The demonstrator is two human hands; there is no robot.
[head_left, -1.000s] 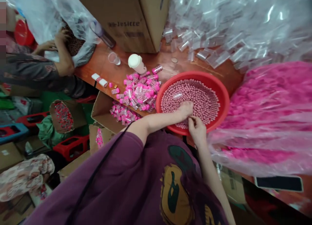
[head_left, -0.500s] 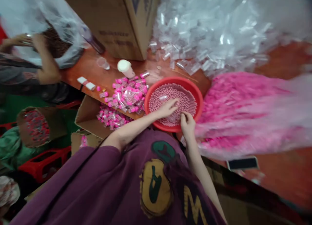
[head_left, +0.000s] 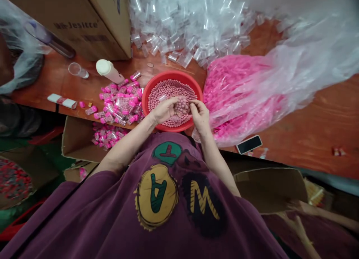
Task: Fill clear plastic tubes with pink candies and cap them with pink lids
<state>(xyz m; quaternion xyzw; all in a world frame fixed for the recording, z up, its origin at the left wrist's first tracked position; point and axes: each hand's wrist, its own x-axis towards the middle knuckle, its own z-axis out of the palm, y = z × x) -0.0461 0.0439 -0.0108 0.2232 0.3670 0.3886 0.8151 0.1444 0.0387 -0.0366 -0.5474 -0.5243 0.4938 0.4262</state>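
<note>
A red plastic basin (head_left: 148,87) full of small pink balls (head_left: 168,90) stands at the near edge of the wooden table. My left hand (head_left: 165,110) is cupped over the basin, holding a handful of pink balls. My right hand (head_left: 199,115) is beside it, fingers pinched together at the handful; what they pinch is too small to make out. Left of the basin lies a heap of filled clear tubes with pink caps (head_left: 120,101).
A large clear bag of pink caps (head_left: 238,90) lies right of the basin, a pile of empty clear tubes (head_left: 190,27) behind it. A cardboard box (head_left: 75,23), white bottle (head_left: 108,70) and phone (head_left: 249,144) are on the table. An open carton (head_left: 81,139) hangs below the edge.
My left hand rose from the balls in the basin with a cupped handful. My right hand came up to meet it. The camera swung right.
</note>
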